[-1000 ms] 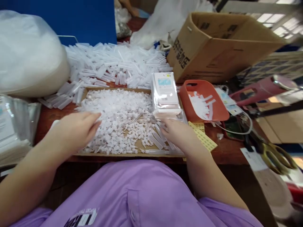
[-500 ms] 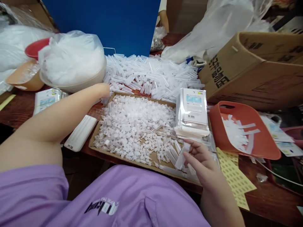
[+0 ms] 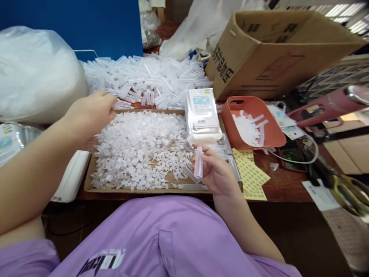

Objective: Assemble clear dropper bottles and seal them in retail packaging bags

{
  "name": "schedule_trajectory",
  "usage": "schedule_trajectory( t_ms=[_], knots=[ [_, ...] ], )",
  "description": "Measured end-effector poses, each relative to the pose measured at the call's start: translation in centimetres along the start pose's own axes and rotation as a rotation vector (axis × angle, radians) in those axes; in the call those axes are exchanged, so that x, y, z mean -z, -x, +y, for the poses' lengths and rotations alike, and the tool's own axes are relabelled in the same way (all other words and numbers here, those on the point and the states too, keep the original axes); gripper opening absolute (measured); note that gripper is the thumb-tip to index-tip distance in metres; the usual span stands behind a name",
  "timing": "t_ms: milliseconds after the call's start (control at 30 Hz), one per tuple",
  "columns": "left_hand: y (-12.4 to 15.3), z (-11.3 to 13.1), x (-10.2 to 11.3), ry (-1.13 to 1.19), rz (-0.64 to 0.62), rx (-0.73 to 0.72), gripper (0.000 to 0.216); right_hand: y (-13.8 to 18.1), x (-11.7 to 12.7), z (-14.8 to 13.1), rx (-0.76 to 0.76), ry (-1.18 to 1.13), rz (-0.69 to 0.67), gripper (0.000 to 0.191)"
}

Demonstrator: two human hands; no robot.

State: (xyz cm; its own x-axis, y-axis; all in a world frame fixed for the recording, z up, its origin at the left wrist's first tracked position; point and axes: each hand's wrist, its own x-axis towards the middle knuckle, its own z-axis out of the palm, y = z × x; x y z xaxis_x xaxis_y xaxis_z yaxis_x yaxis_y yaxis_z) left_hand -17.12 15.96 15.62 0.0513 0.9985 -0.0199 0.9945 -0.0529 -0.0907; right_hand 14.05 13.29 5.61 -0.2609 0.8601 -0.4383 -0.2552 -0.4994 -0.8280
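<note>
In my right hand [image 3: 217,169], a small translucent plastic tube [image 3: 198,163] stands nearly upright between thumb and fingers, over the right front of a shallow cardboard tray [image 3: 115,190]. Small whitish plastic caps and tips [image 3: 141,142] fill most of that tray. My left hand [image 3: 93,109] reaches over the tray's back left corner, its fingers curled beside the heap of clear tubes [image 3: 155,82]; whatever they hold is hidden. A stack of clear packing bags with a printed card [image 3: 201,111] lies on the tray's right side.
An orange-red basket [image 3: 268,130] holds white strips. Behind it is a big cardboard box [image 3: 253,61]. Yellow label sheets [image 3: 250,177] lie right of the tray, scissors [image 3: 350,192] farther right. A large white bag [image 3: 40,73] and a white box [image 3: 72,177] stand at left.
The view has swung to the right. My right hand has lifted the tube up from the tray's front corner. My left hand, hidden behind its forearm before, now shows at the tray's back left.
</note>
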Motion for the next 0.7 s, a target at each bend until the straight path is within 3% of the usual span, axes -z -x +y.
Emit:
schedule_trajectory(
  t_ms=[33,133,267,333,400,533,600,700],
  knots=[
    [0.8,1.6,0.1,0.041,0.018,-0.057,0.042,0.0,-0.1,-0.1,-0.015,-0.037,-0.004,0.04],
    [3.5,6.2,-1.1,0.429,0.115,-0.451,0.035,0.0,-0.3,-0.4,-0.038,-0.143,-0.017,0.037],
    [5.9,10.3,-3.8,0.959,0.118,-0.617,0.039,0.1,-0.1,-0.3,-0.042,-0.245,-0.025,0.035],
    [6.2,11.5,-4.7,1.284,0.059,-0.504,0.031,0.1,0.1,-0.2,-0.037,-0.279,-0.026,0.035],
    [6.1,12.4,-5.2,1.572,-0.019,-0.266,0.028,0.1,0.3,0.0,-0.032,-0.299,-0.031,0.035],
    [5.8,13.4,-5.4,1.875,-0.131,0.08,0.009,0.2,0.2,0.3,-0.026,-0.298,-0.063,0.039],
    [5.9,13.7,-5.5,1.955,-0.136,0.181,0.02,0.4,-0.1,0.4,-0.008,-0.279,-0.074,0.043],
    [6.0,13.9,-5.7,2.044,-0.168,0.349,0.055,0.6,-0.6,0.8,0.033,-0.23,-0.084,0.048]
  ],
)
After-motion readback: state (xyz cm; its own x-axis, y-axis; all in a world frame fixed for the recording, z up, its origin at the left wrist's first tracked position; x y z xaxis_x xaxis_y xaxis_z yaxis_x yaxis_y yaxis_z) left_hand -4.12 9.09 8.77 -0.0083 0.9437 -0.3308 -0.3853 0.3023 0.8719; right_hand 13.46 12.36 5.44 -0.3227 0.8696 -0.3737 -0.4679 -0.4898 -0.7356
